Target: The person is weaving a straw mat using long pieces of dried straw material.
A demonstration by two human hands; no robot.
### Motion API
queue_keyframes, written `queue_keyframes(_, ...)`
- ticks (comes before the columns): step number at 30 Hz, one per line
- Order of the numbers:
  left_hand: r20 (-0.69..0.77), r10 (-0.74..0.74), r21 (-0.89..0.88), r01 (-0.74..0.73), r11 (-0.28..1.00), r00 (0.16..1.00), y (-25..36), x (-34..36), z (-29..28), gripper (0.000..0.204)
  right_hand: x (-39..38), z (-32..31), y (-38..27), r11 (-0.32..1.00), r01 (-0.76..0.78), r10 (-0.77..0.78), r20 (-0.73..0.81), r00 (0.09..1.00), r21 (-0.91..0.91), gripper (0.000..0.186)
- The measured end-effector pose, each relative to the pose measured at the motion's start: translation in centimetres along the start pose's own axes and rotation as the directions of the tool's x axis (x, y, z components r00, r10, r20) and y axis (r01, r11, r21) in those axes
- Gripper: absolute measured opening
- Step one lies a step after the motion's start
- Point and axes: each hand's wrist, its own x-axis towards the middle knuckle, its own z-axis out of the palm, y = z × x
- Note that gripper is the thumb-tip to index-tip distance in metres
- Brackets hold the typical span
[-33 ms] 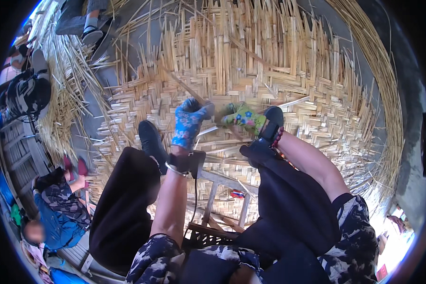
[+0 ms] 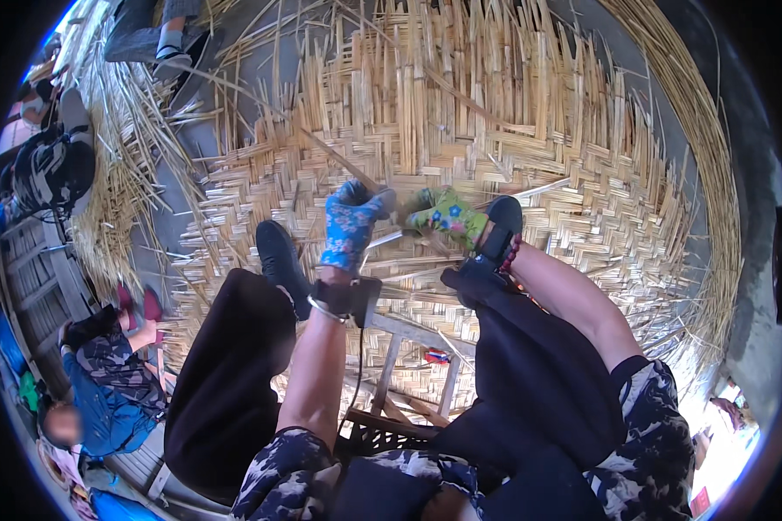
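Both my hands are gloved over a woven mat (image 2: pixel 582 208) of pale split reed. My left hand (image 2: pixel 352 217), in a blue floral glove, is closed on a long tan reed strip (image 2: pixel 330 149) that slants up to the left. Close to its right, my right hand (image 2: pixel 443 217), in a green floral glove, is closed on the same strip, its fingertips blurred by motion. My left shoe (image 2: pixel 278 260) and right shoe (image 2: pixel 504 208) rest on the mat either side of my hands.
Loose reeds (image 2: pixel 130 200) lie along the left and a long bundle (image 2: pixel 703 156) along the right. A seated co-worker (image 2: pixel 104 391) is at lower left; another person's foot (image 2: pixel 172 50) is at top left. A wooden slatted frame (image 2: pixel 39 269) stands at left, low stool (image 2: pixel 386 365) between my legs.
My left hand has moved very slightly to the right. The co-worker's foot at top left has shifted a little to the right.
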Motion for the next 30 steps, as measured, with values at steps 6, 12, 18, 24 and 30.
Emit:
queue_keyframes(6,-0.037,-0.003,0.097,0.007,0.995,0.999,-2.4,0.8,-0.2,0.031,1.3,1.6,0.7,0.720,-0.059,-0.053,-0.139,0.989,-0.691,0.022)
queue_keyframes(12,-0.162,-0.047,0.059,0.057,0.997,0.986,-4.1,0.9,-1.5,0.023,3.0,1.3,3.4,0.966,-0.007,-0.014,-0.080,0.997,-0.260,0.016)
queue_keyframes(18,-0.316,-0.017,-0.034,0.007,0.999,0.949,-4.3,2.5,-5.3,0.017,3.4,0.8,5.4,0.969,-0.128,0.065,0.279,0.958,0.212,0.062)
queue_keyframes(24,-0.326,0.043,0.173,0.015,0.985,0.944,-1.7,4.0,-9.4,0.022,1.9,3.5,2.8,0.961,-0.169,0.186,0.059,0.981,-0.221,0.020)
queue_keyframes(30,-0.392,-0.058,0.001,0.063,0.998,0.918,-1.2,4.8,-10.3,0.022,1.7,3.8,1.7,0.924,-0.270,0.276,-0.018,0.961,-0.272,0.019)
